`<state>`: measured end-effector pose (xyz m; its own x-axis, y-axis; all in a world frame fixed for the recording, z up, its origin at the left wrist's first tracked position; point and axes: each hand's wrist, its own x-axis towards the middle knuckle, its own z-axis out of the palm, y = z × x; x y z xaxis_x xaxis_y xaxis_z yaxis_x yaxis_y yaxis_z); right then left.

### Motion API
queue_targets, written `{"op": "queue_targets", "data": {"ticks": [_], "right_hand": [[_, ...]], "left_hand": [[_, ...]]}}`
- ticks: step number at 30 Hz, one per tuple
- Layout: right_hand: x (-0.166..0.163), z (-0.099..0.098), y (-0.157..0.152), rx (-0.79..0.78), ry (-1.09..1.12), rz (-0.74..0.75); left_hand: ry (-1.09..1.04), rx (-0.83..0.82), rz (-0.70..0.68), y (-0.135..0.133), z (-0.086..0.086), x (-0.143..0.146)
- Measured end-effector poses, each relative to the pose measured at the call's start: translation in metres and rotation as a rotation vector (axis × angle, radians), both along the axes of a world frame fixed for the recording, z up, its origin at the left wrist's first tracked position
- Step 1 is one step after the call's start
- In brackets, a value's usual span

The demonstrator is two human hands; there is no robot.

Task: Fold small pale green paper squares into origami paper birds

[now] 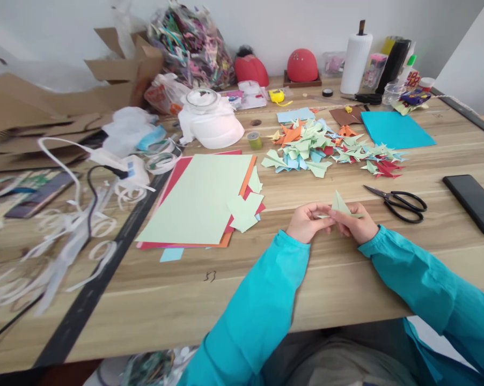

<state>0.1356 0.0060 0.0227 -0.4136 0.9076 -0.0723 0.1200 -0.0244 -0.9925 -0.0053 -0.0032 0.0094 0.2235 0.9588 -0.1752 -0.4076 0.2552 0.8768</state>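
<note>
Both hands meet over the wooden table on a small folded piece of pale green paper. My left hand pinches its left end with closed fingers. My right hand grips its right side, and a pointed flap sticks up between the two. Teal sleeves cover both arms. A stack of coloured paper sheets, pale green on top, lies to the left of my hands. Small cut squares rest at its right edge.
A heap of folded paper shapes lies beyond my hands. Black scissors and a black phone are to the right, a blue sheet behind them. Cardboard, tape and plastic strips clutter the left; a paper towel roll stands at the back.
</note>
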Motion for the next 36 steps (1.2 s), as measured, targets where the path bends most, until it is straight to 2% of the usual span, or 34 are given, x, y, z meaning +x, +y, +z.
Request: {"op": "queue_targets", "data": {"ticks": [7, 18, 22, 28, 33, 36], "right_hand": [[-0.002, -0.001, 0.0, -0.01, -0.018, -0.089], [-0.002, 0.003, -0.002, 0.079, -0.08, -0.046], [-0.002, 0.001, -0.002, 0.018, 0.013, -0.026], [-0.004, -0.009, -0.002, -0.057, 0.195, -0.074], [-0.006, -0.012, -0.002, -0.134, 0.309, -0.107], [-0.006, -0.012, -0.001, -0.122, 0.306, -0.113]], "left_hand": [[-0.024, -0.016, 0.028, -0.001, 0.004, -0.001], [-0.012, -0.062, -0.062, 0.0, 0.007, -0.004], [-0.066, -0.041, -0.056, -0.001, 0.005, -0.004], [-0.183, -0.041, -0.029, -0.002, 0.005, 0.002], [-0.187, -0.037, -0.014, -0.001, 0.006, 0.004], [-0.172, -0.054, 0.006, -0.001, 0.007, 0.004]]}}
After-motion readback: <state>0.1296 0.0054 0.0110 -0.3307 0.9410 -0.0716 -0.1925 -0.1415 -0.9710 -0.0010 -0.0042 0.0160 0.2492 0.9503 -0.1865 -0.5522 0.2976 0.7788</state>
